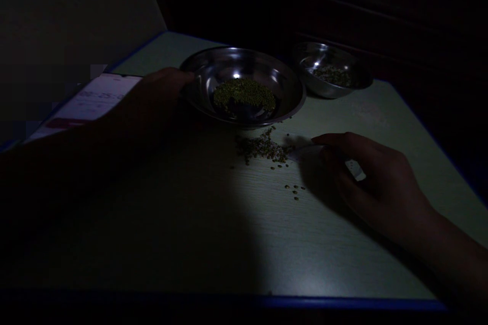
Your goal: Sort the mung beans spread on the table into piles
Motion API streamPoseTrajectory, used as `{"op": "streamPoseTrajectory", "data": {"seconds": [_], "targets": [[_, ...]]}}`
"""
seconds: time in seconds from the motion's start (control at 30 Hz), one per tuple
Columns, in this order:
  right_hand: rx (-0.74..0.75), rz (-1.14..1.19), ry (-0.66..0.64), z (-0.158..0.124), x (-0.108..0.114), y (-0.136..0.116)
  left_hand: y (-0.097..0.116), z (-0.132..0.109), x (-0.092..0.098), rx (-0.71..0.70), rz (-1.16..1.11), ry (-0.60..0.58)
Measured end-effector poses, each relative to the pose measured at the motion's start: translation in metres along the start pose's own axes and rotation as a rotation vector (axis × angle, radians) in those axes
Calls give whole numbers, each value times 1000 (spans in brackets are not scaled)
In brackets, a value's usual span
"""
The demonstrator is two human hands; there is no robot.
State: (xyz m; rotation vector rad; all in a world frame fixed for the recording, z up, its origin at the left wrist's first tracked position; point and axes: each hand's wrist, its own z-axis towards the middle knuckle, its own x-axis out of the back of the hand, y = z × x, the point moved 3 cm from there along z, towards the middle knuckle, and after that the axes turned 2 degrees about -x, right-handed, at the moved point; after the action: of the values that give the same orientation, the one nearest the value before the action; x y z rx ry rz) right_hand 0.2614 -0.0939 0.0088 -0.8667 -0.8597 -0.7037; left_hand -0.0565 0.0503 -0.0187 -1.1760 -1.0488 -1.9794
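Observation:
In the dim light my left hand grips the left rim of a wide shiny metal bowl. Small green beans, which look like mung beans, cover part of the bowl's bottom. My right hand is closed around a thin-handled spoon, its tip at the right edge of a loose pile of beans and pale bits on the table. A few single beans lie nearer to me. Dark shadow hides most of my left fingers.
A second metal bowl with a mix of beans and pale bits stands at the back right. A printed sheet or booklet lies at the left, partly behind my left arm. The pale table has a blue edge.

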Motion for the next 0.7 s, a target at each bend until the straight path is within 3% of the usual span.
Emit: {"op": "streamPoseTrajectory", "data": {"seconds": [0.33, 0.7], "targets": [[-22, -17, 49, 2, -1, 3, 4, -2, 3, 59, 6, -14], [9, 19, -5, 5, -4, -1, 5, 0, 3, 58, 8, -14]]}}
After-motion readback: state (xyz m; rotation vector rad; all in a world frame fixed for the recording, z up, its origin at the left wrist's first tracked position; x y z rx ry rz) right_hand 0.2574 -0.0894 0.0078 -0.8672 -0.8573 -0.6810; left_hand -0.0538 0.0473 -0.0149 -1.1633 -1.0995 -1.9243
